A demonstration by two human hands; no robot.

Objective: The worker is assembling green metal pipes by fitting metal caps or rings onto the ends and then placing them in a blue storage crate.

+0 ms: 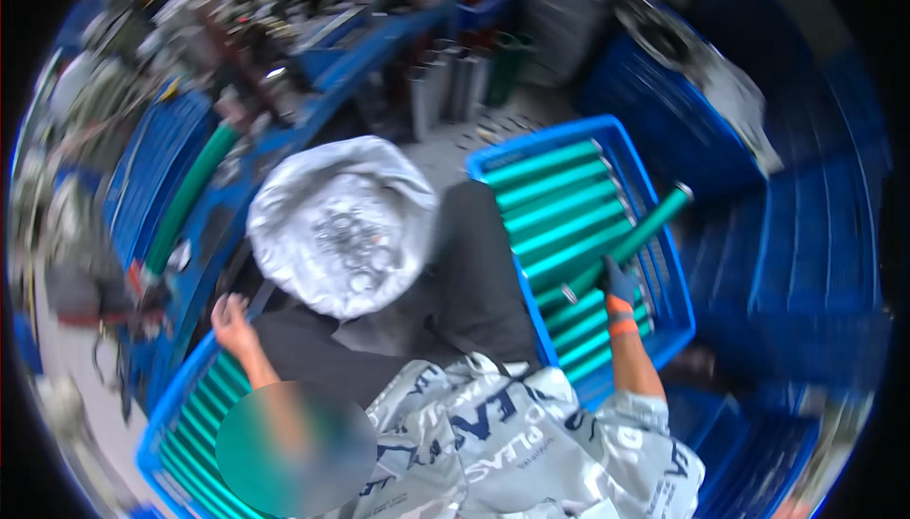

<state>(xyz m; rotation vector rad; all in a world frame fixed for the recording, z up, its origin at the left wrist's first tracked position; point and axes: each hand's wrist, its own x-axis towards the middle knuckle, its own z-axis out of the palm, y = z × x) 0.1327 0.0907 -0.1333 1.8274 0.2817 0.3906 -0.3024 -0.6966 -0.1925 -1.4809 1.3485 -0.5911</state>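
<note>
My right hand [621, 284], in a dark glove with an orange cuff, grips a green tube [654, 223] with bright metal-looking ends. The tube lies slantwise over a blue crate [684, 306] at the right, above rows of similar green tubes [559, 195]. At the left, my bare left hand [232, 322] is raised beside my leg with its fingers loosely apart, and I see nothing in it. Below that hand is another blue crate [156, 443] with green tubes [204, 424] side by side. A blurred patch covers part of my left forearm.
Between the crates stands a silvery sack [398, 163] holding small shiny ring-like parts [358, 239]. A blue workbench [327, 92] with blurred machinery runs along the left, where another green tube [194, 197] slants. Large blue bins [682, 102] crowd the right. Small bits litter the floor [455, 145].
</note>
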